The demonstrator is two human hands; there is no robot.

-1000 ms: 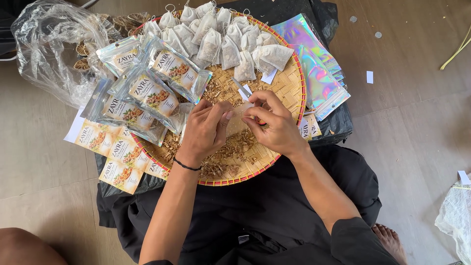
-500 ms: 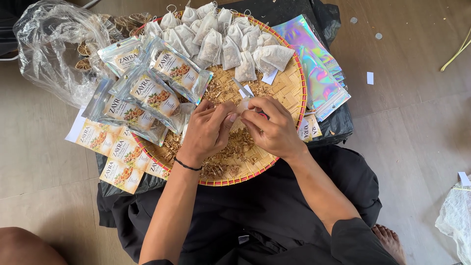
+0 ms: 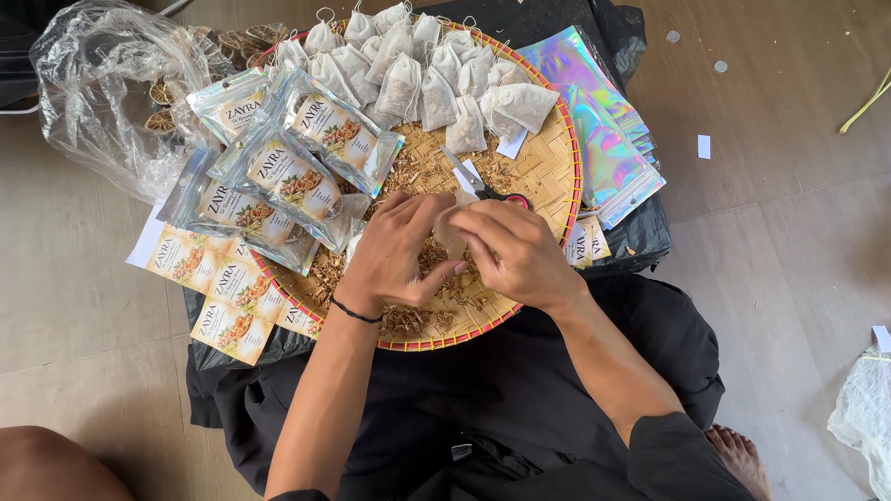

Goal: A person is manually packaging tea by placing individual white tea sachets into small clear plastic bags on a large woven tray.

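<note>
I see both hands meeting over the middle of the woven tray (image 3: pixel 548 176), working one small mesh bag (image 3: pixel 452 232) between them. Left hand (image 3: pixel 394 250) curls its fingers in and pinches the bag's left side; right hand (image 3: pixel 515 250) pinches the right side from above, fingertips pressed together on the fabric. The bag sits just off the tray's centre, toward 6 o'clock, above the loose dried bits (image 3: pixel 422 315)

Handling, my read: bag is very light, soft and limp, thin mesh, likely tears if yanked. It should collapse unless held at the mouth, so I'd grip the top edge on both sides, not the belly. Contents are dry crumbs that would spill if it tips

Scissors (image 3: pixel 483 186) lie at 12 o'clock of the hands, just beyond them. Filled bags (image 3: pixel 418 83) are piled at the tray's 12 o'clock, printed pouches (image 3: pixel 297 176) at 9 to 10 o'clock, shiny empty pouches (image 3: pixel 603 139) at 2 o'clock off the rim

Versus a second ago: hands are in nearly the same spot, closed in a little tighter on the bag; piles and scissors unchanged
</note>
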